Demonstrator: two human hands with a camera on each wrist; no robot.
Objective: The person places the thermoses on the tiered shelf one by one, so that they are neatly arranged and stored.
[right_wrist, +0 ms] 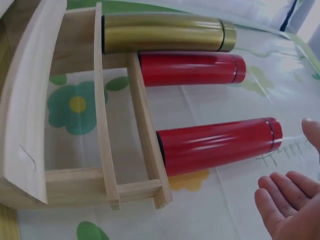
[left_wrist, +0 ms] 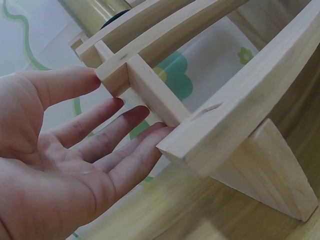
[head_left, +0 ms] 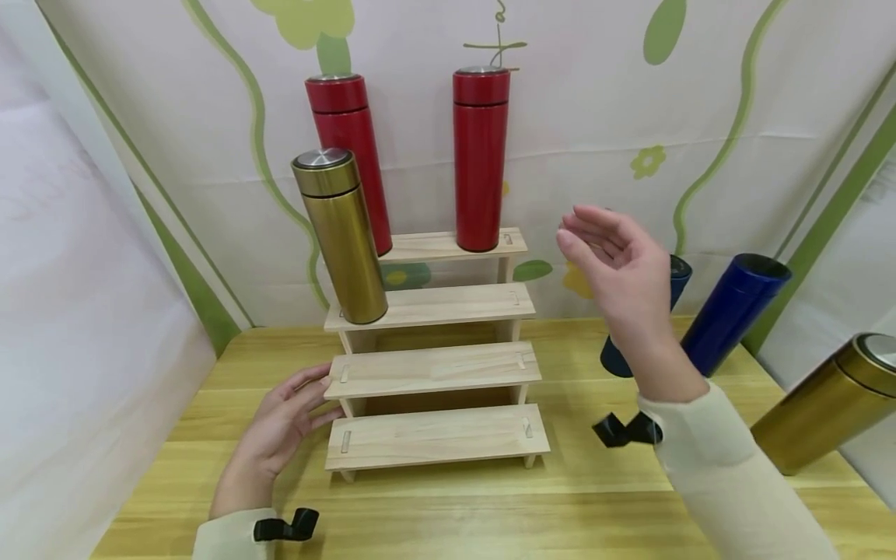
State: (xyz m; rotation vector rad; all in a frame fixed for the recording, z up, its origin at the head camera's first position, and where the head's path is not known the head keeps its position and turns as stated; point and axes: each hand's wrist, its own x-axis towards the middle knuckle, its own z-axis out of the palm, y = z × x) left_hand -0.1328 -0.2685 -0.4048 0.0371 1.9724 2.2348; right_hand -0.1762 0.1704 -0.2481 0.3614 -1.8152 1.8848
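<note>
A stepped wooden rack (head_left: 434,373) with several shelves stands on the table. My left hand (head_left: 283,420) is at its left side, fingers spread and lightly bent, fingertips right at the shelf ends; the left wrist view shows these fingers (left_wrist: 90,90) close up. My right hand (head_left: 619,272) is raised in the air to the right of the rack, loosely curved and holding nothing. Two red thermos bottles (head_left: 481,159) (head_left: 348,117) stand upright on the top shelf. A gold thermos (head_left: 343,237) stands on the left end of the shelf below, partly covering the left red one.
Right of the rack are a dark blue thermos (head_left: 616,362), mostly behind my right hand, a brighter blue thermos (head_left: 731,315), and another gold thermos (head_left: 819,412) near the right edge. A patterned cloth (head_left: 574,101) hangs behind the wooden table (head_left: 462,517).
</note>
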